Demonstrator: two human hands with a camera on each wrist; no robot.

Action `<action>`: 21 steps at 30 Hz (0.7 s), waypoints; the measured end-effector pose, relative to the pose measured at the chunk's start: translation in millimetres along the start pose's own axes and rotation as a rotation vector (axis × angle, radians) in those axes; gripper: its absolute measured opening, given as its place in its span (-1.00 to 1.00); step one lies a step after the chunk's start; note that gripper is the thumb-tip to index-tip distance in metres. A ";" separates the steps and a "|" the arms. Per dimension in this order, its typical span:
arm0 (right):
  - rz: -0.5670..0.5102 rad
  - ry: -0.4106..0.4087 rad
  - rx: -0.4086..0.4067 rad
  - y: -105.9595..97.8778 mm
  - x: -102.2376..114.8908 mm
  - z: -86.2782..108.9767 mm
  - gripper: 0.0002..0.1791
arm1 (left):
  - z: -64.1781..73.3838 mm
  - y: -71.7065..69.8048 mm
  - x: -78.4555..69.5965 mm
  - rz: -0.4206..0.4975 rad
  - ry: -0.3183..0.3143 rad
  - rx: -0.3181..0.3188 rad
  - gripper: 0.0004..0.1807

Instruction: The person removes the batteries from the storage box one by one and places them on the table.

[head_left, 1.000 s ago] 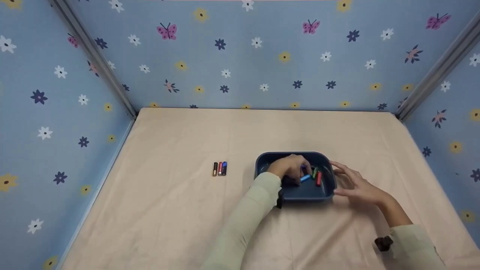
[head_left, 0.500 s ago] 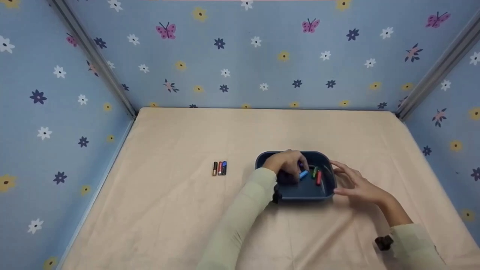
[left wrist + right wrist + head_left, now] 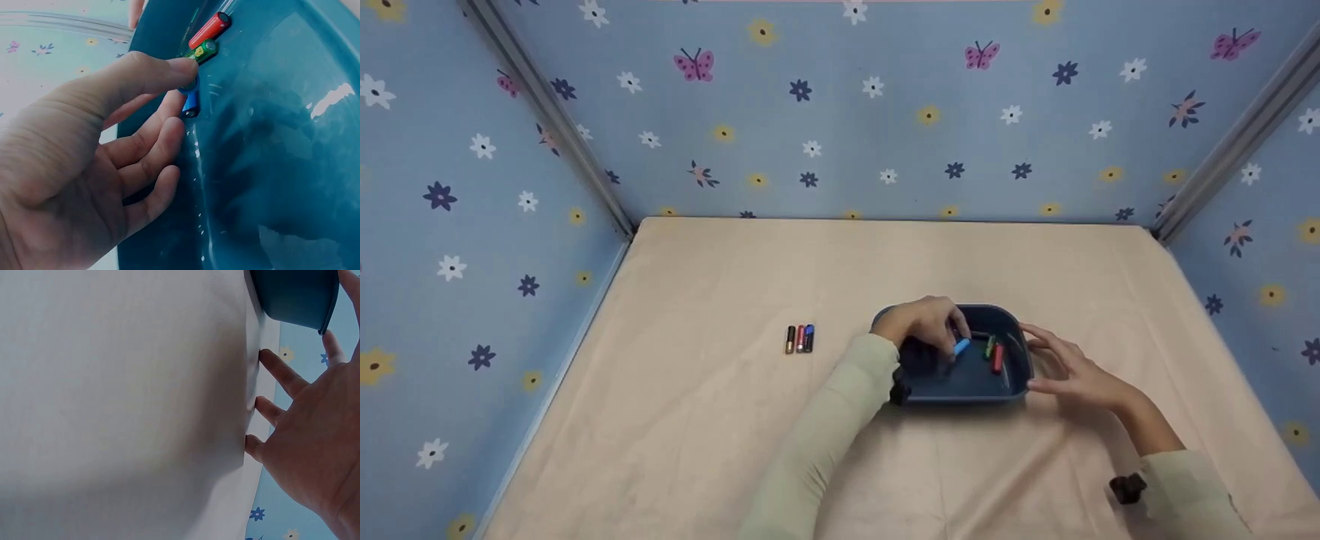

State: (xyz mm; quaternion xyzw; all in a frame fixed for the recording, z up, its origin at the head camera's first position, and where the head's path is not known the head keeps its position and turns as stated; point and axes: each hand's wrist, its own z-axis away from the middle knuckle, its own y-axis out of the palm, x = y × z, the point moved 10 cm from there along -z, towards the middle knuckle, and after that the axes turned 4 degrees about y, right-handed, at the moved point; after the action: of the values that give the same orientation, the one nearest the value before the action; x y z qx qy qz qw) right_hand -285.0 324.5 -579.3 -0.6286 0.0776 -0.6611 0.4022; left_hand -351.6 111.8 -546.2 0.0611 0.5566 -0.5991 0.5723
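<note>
A dark blue plastic basin (image 3: pixel 960 397) sits on the cloth, with my left hand (image 3: pixel 926 321) reaching in over its left side. In the left wrist view, thumb and index finger pinch a blue battery (image 3: pixel 191 87), mostly covered by the thumb tip. Just below these fingers shows a light-blue battery (image 3: pixel 961 346). Farther right inside lie a green battery (image 3: pixel 989 346) and a red battery (image 3: pixel 997 358). At the basin's right end, my right hand (image 3: pixel 1084 379) has spread fingers, with thumb and fingertip right at the rim.
Left of the basin, three batteries (image 3: pixel 800 339) lie side by side on the beige cloth (image 3: pixel 697 420): one black and copper, one red, one dark blue. Flower-patterned blue walls (image 3: pixel 840 112) stand behind and on both sides.
My left hand has shifted left and slightly back inside the basin. The light-blue battery has moved left and turned to a steeper slant. My right hand stays in place.
</note>
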 end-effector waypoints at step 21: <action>0.001 -0.015 -0.012 -2.4 5.0 2.7 0.01 | 55.7 -41.7 15.1 0.113 0.100 -0.152 -0.46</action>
State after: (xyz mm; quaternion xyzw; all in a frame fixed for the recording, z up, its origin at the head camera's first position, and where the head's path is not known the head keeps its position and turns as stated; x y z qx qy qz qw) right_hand -283.1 324.0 -573.5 -0.6359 0.0787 -0.6555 0.3996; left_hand -356.7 49.9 -511.3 0.0788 0.6238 -0.5181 0.5799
